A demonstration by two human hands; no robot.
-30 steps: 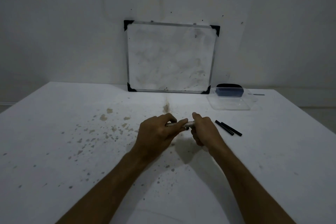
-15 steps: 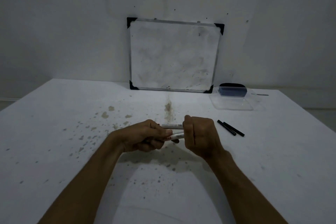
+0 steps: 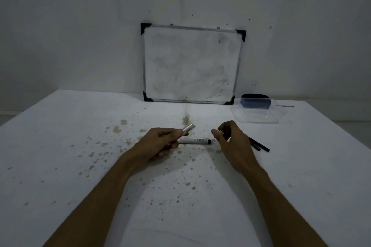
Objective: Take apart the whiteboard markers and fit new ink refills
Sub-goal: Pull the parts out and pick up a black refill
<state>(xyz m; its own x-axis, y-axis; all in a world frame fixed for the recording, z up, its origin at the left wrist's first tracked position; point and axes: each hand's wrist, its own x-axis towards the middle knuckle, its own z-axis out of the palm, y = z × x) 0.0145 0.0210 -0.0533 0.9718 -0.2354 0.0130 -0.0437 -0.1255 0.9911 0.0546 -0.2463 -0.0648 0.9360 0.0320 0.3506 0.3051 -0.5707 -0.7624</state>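
Note:
My left hand (image 3: pixel 160 142) is closed around a silver-white marker barrel (image 3: pixel 188 128), whose free end points up and to the right. A second white marker with a black tip (image 3: pixel 194 141) lies flat on the table between my hands. My right hand (image 3: pixel 232 140) hovers just right of it with curled, parted fingers, and I see nothing in it. Two thin black refill sticks (image 3: pixel 261 146) lie on the table behind my right hand, partly hidden by it.
A small whiteboard (image 3: pixel 190 64) leans on the wall at the table's back edge. To its right stands a clear plastic tray (image 3: pixel 257 118) with a blue eraser (image 3: pixel 256 103) in it. The white table (image 3: pixel 80 166) is spotted with brown stains.
My hands were joined on one marker. Now they have parted: the right hand has come off to the right, and the left hand holds the barrel alone, tilted upward.

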